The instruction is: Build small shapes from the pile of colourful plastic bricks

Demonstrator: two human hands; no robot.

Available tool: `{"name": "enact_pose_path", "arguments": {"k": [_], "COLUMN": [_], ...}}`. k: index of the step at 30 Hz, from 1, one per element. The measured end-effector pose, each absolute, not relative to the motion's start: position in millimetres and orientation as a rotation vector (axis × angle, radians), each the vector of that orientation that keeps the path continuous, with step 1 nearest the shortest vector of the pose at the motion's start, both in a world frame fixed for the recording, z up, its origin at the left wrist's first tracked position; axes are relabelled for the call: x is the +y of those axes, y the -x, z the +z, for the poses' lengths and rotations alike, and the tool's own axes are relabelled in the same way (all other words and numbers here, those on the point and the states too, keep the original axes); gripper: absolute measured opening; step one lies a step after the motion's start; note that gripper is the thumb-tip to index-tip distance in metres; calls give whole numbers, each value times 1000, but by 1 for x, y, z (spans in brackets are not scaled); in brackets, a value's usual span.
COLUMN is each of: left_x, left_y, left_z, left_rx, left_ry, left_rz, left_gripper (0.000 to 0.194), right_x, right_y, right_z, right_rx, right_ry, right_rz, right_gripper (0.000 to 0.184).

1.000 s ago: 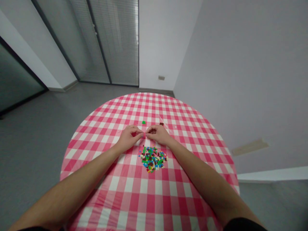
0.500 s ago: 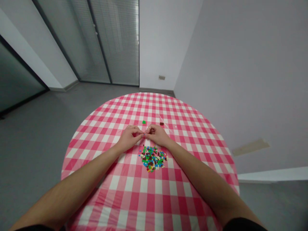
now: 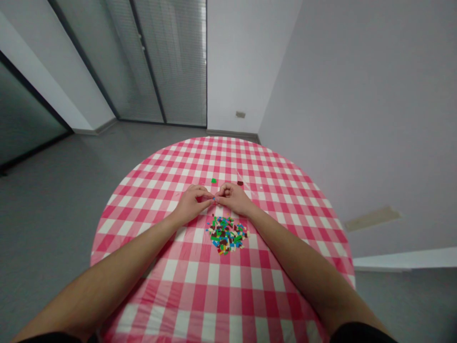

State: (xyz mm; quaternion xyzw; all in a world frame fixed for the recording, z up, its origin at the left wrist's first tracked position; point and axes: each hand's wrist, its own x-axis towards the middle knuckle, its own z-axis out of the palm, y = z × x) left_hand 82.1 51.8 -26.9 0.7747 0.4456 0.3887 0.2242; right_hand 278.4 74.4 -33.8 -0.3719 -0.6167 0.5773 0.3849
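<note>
My left hand (image 3: 193, 202) and my right hand (image 3: 233, 198) meet fingertip to fingertip above the middle of the table. Between their pinched fingers shows a tiny blue building brick (image 3: 214, 198); its shape is mostly hidden by the fingers. Just nearer to me lies a loose heap of small building bricks (image 3: 228, 236) in green, blue, brown, white, red and yellow. Beyond the hands sit a green piece (image 3: 213, 180) and a dark brown piece (image 3: 240, 183), apart from each other.
A pink-and-white checked cloth (image 3: 200, 305) covers the round table. What looks like a clear plastic bag (image 3: 250, 189) lies right of the hands. Behind the table stand a glass partition (image 3: 178, 62) and a white wall (image 3: 246, 57).
The blue brick shows a little more between the fingertips. Both hands keep nearly the same place, and the heap and the two separate pieces look unchanged.
</note>
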Motion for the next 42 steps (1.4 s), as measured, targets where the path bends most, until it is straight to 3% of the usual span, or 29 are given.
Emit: {"name": "enact_pose_path", "arguments": {"k": [8,13,20,42], "left_x": [51,57,60,61], "left_y": [-78,-66,-60,-70], "left_z": [-22,-19,-21,-26], "left_rx": [1193,1288,1355,1498], "left_ry": [-2201,-2245,-2243,-2223], "left_rz": [1094,1020,810,718], "left_gripper": [6,6,10,9], "right_x": [75,75,67,61], "right_y": [-282,-297,-299,-291], "right_z": [-24,1,13,9], "right_rx": [-1600,-2134,-2588,-2526], "right_ry": [990,1084,1104,1209], "right_rz": [1492,1355,1242,1097], "right_gripper": [30,10,14,13]}}
